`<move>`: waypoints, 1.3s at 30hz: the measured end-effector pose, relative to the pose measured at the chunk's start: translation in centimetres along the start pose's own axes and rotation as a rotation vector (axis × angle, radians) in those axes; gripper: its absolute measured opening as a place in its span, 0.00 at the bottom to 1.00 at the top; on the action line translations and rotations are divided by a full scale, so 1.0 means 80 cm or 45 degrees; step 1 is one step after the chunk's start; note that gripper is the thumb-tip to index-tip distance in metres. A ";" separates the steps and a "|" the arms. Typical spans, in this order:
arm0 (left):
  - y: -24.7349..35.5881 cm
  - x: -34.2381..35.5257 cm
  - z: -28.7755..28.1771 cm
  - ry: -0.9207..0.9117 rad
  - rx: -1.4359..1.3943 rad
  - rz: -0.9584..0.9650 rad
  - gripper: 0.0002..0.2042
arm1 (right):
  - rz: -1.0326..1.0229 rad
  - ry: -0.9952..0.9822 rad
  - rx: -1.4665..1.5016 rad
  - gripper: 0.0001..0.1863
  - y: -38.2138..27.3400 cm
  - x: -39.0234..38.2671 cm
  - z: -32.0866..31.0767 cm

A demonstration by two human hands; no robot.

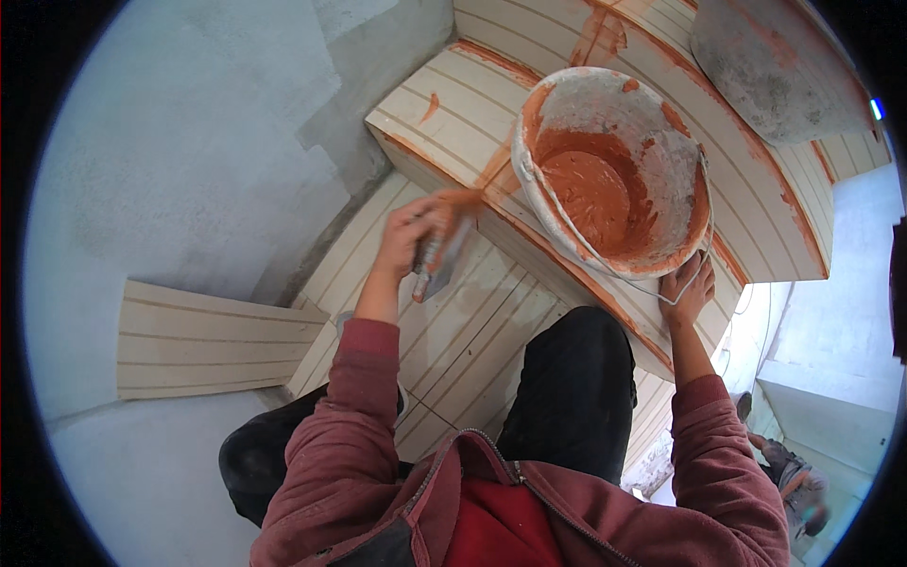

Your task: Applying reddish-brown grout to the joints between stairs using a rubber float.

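Note:
My left hand (411, 231) is closed round the handle of a flat trowel (448, 263), smeared by motion. Orange paste coats the trowel's upper end, beside the edge of a tiled step (425, 156). On that step stands a large whitish bucket (673, 161) with orange paste (588, 189) in its bottom and smeared up its walls. My right hand (688, 288) grips the near right side of the bucket, below its rim, with some fingertips hidden. The wire bail (619, 274) hangs over the near side by that hand.
Striped cream steps rise away, their edges smeared orange. A second grey bucket (779, 71) stands higher at right. A striped tile (217, 342) leans at the grey wall (217, 142) on the left. Another person (798, 482) is low at far right, past the stair's open side.

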State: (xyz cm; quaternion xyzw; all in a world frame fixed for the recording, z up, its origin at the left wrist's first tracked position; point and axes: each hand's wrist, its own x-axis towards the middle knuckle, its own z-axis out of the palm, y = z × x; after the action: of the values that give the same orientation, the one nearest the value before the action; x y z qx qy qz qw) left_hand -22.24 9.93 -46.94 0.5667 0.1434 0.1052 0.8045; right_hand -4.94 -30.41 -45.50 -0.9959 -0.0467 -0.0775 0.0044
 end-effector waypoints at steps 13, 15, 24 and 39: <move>-0.047 0.002 0.037 0.378 0.127 0.376 0.23 | 0.017 0.004 0.055 0.34 -0.003 0.003 0.000; -0.058 -0.004 0.044 0.303 0.105 0.276 0.23 | 0.027 0.014 0.046 0.34 0.002 0.006 0.002; -0.071 0.001 0.031 0.418 0.455 0.406 0.21 | -0.012 0.039 0.025 0.34 0.004 0.006 0.005; -0.103 -0.008 -0.007 0.792 0.625 0.381 0.17 | -0.027 0.087 0.115 0.33 0.007 0.004 0.011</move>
State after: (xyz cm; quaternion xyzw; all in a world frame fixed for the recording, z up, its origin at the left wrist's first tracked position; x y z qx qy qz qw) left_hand -22.97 7.43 -54.84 0.6972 0.3164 0.3497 0.5399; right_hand -4.45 -30.89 -46.32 -0.9909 -0.0606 -0.1094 0.0503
